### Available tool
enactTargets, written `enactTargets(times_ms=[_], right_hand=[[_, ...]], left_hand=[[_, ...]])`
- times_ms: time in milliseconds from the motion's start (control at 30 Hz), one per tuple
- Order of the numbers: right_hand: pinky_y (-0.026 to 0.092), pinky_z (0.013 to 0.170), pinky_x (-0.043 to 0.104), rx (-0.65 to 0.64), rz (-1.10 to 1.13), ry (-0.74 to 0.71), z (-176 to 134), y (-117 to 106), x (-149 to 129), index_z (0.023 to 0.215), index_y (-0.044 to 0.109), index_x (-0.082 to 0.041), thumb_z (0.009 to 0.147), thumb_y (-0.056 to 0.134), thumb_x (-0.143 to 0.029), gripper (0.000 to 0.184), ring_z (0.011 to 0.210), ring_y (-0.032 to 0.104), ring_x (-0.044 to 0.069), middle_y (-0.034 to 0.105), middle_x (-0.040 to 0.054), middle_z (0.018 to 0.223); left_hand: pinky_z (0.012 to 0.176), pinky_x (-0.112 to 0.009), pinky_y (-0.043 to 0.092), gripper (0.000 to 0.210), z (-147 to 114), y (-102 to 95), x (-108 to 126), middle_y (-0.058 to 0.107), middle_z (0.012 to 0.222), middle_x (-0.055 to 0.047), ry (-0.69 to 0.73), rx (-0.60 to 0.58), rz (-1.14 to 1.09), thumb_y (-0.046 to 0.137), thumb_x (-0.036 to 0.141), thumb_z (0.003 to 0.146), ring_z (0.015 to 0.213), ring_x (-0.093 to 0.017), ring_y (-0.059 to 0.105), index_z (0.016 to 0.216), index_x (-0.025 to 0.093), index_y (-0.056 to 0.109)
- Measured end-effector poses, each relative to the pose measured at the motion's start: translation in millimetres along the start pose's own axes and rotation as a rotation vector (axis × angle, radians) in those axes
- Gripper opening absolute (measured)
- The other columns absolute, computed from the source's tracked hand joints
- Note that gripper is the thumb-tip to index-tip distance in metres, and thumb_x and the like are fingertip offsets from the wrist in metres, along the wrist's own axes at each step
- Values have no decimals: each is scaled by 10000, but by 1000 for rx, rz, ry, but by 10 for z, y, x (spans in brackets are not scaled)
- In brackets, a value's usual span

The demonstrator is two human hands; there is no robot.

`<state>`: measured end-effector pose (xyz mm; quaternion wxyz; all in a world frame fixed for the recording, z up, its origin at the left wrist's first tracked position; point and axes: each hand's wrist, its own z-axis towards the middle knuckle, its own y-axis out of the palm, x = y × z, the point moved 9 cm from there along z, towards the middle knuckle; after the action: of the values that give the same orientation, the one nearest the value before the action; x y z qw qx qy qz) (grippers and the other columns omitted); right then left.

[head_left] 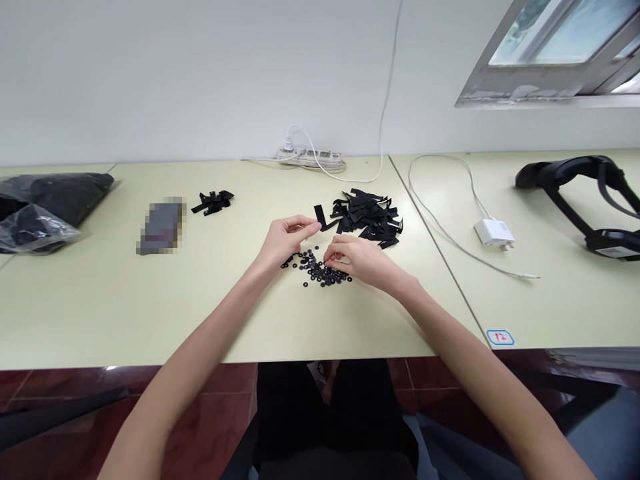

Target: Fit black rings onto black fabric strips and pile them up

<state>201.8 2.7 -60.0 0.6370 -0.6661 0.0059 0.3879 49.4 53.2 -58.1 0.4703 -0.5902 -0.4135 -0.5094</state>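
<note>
Between thumb and forefinger, my left hand (290,239) pinches a short black fabric strip (320,215), which stands up from the fingertips. My right hand (361,259) is just to the right, its thumb and fingers drawn together at the upper edge of a pile of small black washers (327,275). Whatever those fingertips hold is too small to make out. The washers are round with a hole in the middle, and a few lie loose around the pile. Beyond my hands is a heap of black fabric strips (370,217).
A smaller bunch of black strips (214,202) lies left, near a blurred dark object (161,227) and a dark plastic bag (60,203). A power strip (315,158) rests by the wall. Rightward are a white charger (494,232) with its cable and a black headset (590,200).
</note>
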Motion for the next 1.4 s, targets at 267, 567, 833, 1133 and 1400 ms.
enactTargets(times_ms=[267, 567, 833, 1133, 1400], right_hand=[[549, 846, 387, 122, 310, 1, 0, -145, 28, 975, 662, -231, 1053, 633, -280, 96, 922, 710, 226, 766, 59, 1007], [582, 846, 392, 475, 439, -23, -53, -433, 9, 965, 689, -255, 1036, 711, -357, 126, 899, 695, 203, 737, 28, 961], [602, 850, 392, 484, 489, 11, -51, -438, 76, 1007, 686, -258, 1024, 717, -411, 157, 955, 699, 217, 737, 45, 1025], [566, 858, 383, 372, 561, 79, -22, -367, 122, 935, 673, -241, 1028, 693, -481, 258, 891, 706, 210, 729, 32, 919], [545, 843, 372, 309, 595, 33, -37, -399, 33, 951, 641, -257, 1052, 670, -490, 256, 894, 662, 202, 683, 22, 914]], left_hand=[[584, -286, 350, 302, -6, 19, 40, 720, 819, -52, 57, 5, 36, 888, 485, 808, 666, -132, 493, 876, 197, 829], [716, -316, 442, 244, -96, 158, 148, 726, 825, -51, 164, -66, 78, 866, 447, 861, 759, -161, 589, 870, 207, 822], [594, -308, 340, 245, -91, 186, 80, 733, 838, -66, 79, -90, 52, 854, 460, 882, 665, -138, 522, 863, 217, 829], [558, -292, 271, 321, -81, 222, 20, 657, 795, -30, 8, -169, -36, 915, 536, 811, 613, -108, 403, 857, 233, 823], [565, -311, 295, 364, -119, 283, 113, 675, 847, -43, 29, -248, -56, 890, 591, 801, 597, -110, 393, 794, 243, 785]])
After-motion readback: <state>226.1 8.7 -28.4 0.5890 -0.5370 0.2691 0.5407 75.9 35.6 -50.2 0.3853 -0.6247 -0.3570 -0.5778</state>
